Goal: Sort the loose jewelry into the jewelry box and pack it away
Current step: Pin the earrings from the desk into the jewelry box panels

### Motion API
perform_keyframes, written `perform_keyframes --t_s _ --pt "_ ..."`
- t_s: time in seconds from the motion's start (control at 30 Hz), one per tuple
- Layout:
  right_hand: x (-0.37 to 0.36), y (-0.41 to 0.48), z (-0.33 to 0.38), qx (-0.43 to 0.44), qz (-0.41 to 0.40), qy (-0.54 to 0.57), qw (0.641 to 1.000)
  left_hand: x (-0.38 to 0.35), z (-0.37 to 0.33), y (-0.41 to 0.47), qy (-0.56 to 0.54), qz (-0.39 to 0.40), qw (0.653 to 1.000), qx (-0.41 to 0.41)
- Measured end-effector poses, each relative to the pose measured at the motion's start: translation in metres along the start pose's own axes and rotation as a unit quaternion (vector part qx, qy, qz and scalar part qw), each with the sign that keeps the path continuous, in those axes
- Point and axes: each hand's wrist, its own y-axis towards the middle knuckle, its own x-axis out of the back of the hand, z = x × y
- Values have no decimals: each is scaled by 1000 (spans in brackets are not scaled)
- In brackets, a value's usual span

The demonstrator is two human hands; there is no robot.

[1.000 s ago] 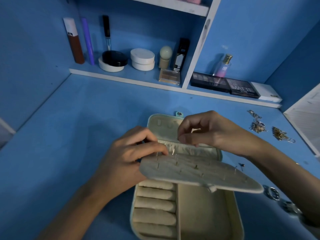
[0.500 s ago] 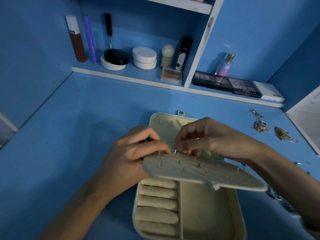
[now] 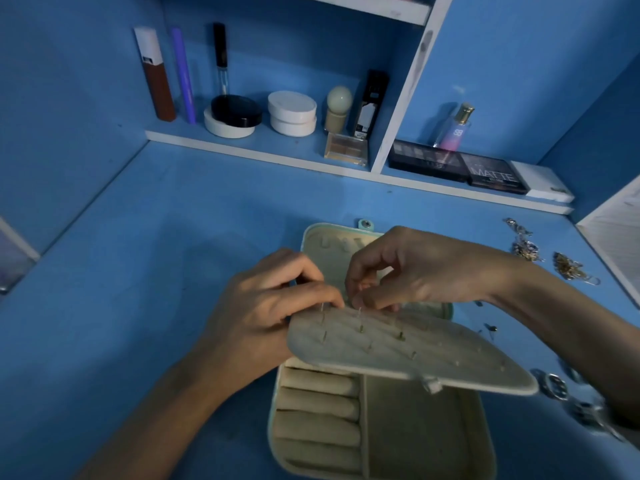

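A cream jewelry box (image 3: 426,441) lies open on the blue desk, with padded ring rolls (image 3: 318,407) on its left side. Its earring panel (image 3: 450,355) is lifted over the box, and several earring posts stick up through it. My left hand (image 3: 263,313) grips the panel's far left corner. My right hand (image 3: 412,271) pinches a small earring at the panel's far edge, next to my left thumb. Loose gold and silver jewelry (image 3: 526,247) lies on the desk at the right, with rings (image 3: 554,384) near my right forearm.
A low shelf (image 3: 263,154) at the back carries tubes, round compacts and makeup palettes (image 3: 460,168). A perfume bottle (image 3: 453,128) stands behind the palettes. A white slatted panel (image 3: 616,237) borders the desk at the right. A blue wall closes the left side.
My right hand has come down and left to the panel's far edge, meeting my left thumb. The panel and left hand have stayed about where they were.
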Motion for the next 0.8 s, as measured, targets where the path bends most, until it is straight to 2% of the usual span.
perform_keyframes --t_s 0.13,0.27,0.47,0.63,0.8 --pt "5 7 14 8 20 -101 995 1 1 -1 -5 6 1000 0" --pt "6 13 20 -10 39 -143 989 1 2 -2 -12 9 1000 -3" --pt "5 3 4 -31 23 -34 999 -2 1 0 -38 -7 998 42" --pt "16 -29 -28 -33 -133 130 982 -5 -1 4 -130 -23 985 114" --pt "20 -63 -66 -70 -259 175 947 -5 -8 7 -182 -33 960 212"
